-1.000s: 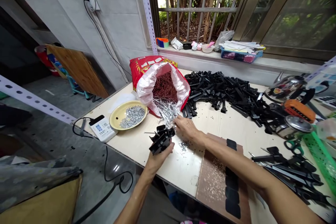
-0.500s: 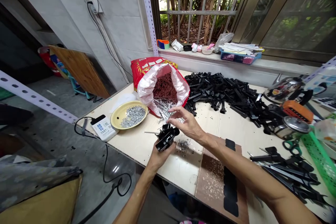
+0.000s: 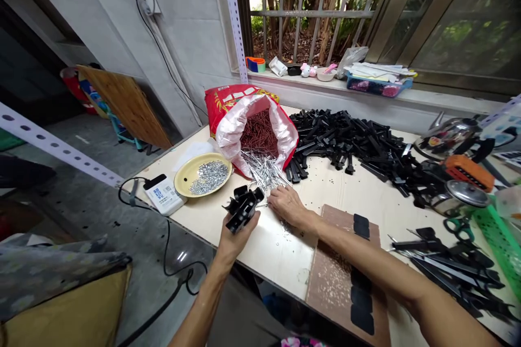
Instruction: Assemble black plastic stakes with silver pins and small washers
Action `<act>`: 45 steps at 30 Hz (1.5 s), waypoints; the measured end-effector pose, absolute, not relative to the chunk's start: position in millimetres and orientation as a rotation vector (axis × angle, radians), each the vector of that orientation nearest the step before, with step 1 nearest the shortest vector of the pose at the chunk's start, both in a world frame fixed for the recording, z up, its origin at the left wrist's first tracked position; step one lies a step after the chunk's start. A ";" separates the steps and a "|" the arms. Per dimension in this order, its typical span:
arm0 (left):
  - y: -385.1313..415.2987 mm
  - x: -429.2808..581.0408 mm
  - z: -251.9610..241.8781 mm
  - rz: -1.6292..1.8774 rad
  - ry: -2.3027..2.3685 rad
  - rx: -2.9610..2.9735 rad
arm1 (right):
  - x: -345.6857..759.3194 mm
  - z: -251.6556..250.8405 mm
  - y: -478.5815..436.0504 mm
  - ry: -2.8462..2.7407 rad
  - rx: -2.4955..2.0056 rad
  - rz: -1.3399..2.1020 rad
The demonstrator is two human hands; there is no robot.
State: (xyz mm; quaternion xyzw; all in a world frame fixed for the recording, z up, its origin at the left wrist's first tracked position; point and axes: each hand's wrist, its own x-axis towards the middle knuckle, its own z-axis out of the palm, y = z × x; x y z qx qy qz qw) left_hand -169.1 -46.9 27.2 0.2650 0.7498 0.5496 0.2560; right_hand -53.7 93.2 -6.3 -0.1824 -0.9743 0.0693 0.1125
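My left hand [image 3: 236,241] is closed around a bundle of black plastic parts [image 3: 244,210], held above the table's front edge. My right hand [image 3: 290,207] rests low on the table with fingers curled together at the edge of a heap of long silver screws [image 3: 260,169]; its fingertips and anything between them are hidden. Those screws spill from the mouth of a red sack [image 3: 214,111], where reddish-brown screws [image 3: 260,133] lie deeper inside. Left of the heap is a yellow dish [image 3: 179,181] with small silver nuts [image 3: 209,176]. Some small metal pieces [image 3: 287,229] lie just below my right hand.
A large pile of black plastic parts [image 3: 345,138] covers the back right. A brown board [image 3: 325,276] with black pads lies under my right forearm. Metal-rod assemblies [image 3: 448,263], scissors [image 3: 459,227], a kettle [image 3: 448,138] and a green basket [image 3: 492,238] stand right. A white box [image 3: 164,194] sits left.
My right hand has left the black parts and come down to the silver screws, fingers now curled. My left hand has moved slightly left with the bundle. The view has shifted a little.
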 end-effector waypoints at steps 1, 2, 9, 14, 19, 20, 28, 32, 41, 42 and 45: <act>-46.2 -170.4 24.1 1.494 2.023 0.732 | -53.0 -4.9 95.0 -2.850 -0.553 0.192; -45.8 -172.0 21.2 1.501 2.016 0.740 | -50.2 -0.5 98.6 -2.837 -0.581 0.180; -42.4 -177.0 10.1 1.420 2.004 1.018 | -5.3 80.3 124.0 -2.425 -0.462 0.330; -35.5 -166.2 16.5 1.405 1.909 0.950 | -0.4 104.7 109.8 -2.444 -0.362 0.030; -31.8 -161.4 21.5 1.404 1.891 0.950 | -7.1 112.7 98.9 -2.581 -0.175 -0.108; -32.1 -161.6 22.8 1.416 1.886 0.920 | -9.0 116.4 98.8 -2.597 -0.119 -0.074; -54.4 -185.6 48.9 1.796 1.915 0.551 | -52.1 86.3 112.6 -2.547 -0.300 0.482; -57.3 -197.3 47.0 1.756 2.040 0.548 | -101.0 34.2 87.3 -2.856 -0.405 0.444; -50.8 -196.1 24.4 1.597 1.820 0.567 | -124.9 32.8 98.9 -2.649 -0.690 0.708; -50.1 -195.4 21.8 1.564 1.826 0.569 | -115.9 41.7 106.2 -2.519 -0.688 0.805; -44.7 -188.2 16.0 1.430 1.938 0.679 | -87.4 70.9 113.9 -2.061 -0.527 1.178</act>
